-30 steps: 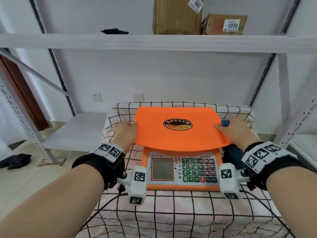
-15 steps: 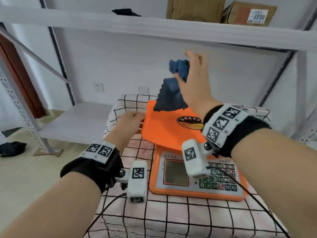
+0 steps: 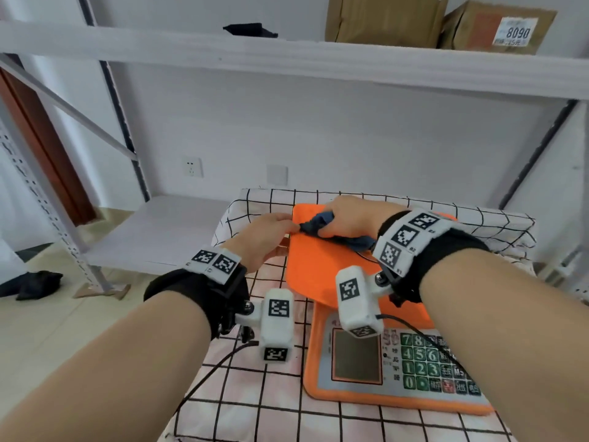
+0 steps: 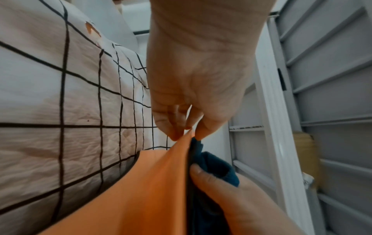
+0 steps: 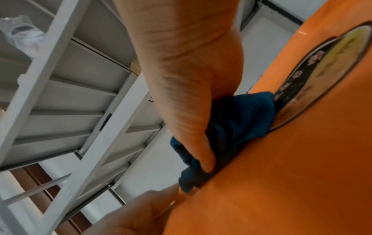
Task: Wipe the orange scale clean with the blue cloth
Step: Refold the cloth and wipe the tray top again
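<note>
The orange scale (image 3: pixel 312 275) sits on a checked cloth, its keypad and display facing me. My right hand (image 3: pixel 344 218) grips the bunched blue cloth (image 3: pixel 318 225) and presses it on the platter's far left corner. The right wrist view shows the blue cloth (image 5: pixel 241 120) under my fingers beside the oval logo (image 5: pixel 330 71). My left hand (image 3: pixel 264 237) pinches the platter's left edge next to the cloth. In the left wrist view, thumb and fingers of the left hand (image 4: pixel 185 133) close on the orange platter's edge (image 4: pixel 157 182), with the blue cloth (image 4: pixel 213 165) just behind.
The checked tablecloth (image 3: pixel 255 403) covers the low table. A grey metal shelf (image 3: pixel 287 55) runs overhead with cardboard boxes (image 3: pixel 382 17) and a dark item. A low white shelf board (image 3: pixel 159 231) lies left. A cable (image 3: pixel 424 336) from the right wrist crosses the keypad.
My right hand dropped from mid-air with the blue cloth onto the platter's far left corner. My left hand stayed at the platter's left edge. The view shifted left.
</note>
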Motion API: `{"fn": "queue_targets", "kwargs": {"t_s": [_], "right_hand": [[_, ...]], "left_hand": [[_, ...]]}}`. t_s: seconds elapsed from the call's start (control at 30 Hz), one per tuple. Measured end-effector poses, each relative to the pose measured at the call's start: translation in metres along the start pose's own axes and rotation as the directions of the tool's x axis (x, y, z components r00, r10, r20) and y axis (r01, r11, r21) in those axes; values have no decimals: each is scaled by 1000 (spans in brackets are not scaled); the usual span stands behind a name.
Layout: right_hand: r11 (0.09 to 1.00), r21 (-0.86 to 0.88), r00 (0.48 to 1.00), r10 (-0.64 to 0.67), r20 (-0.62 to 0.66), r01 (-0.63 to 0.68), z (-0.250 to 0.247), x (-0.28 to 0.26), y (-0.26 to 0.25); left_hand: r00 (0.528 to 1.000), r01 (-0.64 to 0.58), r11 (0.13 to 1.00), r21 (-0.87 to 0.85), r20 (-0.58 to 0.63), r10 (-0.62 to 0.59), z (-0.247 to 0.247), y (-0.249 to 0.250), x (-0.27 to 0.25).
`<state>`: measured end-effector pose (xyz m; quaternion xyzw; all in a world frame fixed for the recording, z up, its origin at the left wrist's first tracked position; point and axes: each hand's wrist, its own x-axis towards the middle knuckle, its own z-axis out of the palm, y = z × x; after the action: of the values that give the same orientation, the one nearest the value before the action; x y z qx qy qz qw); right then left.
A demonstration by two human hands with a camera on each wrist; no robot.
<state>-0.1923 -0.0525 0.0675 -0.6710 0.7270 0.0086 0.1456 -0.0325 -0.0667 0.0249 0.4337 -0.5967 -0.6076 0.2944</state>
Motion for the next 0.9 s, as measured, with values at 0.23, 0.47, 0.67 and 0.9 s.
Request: {"fn": "queue_targets", "kwargs": {"t_s": [0.23, 0.47, 0.67, 0.9], "right_hand": [[1000, -28, 999, -13, 49, 14, -5, 12, -8], [990, -129, 993, -37, 108, 51, -6, 7, 3], [991, -124, 996, -32, 79, 42, 2, 9, -6], [978, -80, 975, -180, 134, 191, -7, 0, -20]], "left_hand": [[999, 23, 995, -96, 39, -20, -1, 0, 6], [999, 11, 999, -38, 46, -10, -4, -2, 9], [999, -9, 997, -71, 39, 11, -5, -9, 13], [999, -6, 996, -86, 49, 10, -9, -11, 15]]}}
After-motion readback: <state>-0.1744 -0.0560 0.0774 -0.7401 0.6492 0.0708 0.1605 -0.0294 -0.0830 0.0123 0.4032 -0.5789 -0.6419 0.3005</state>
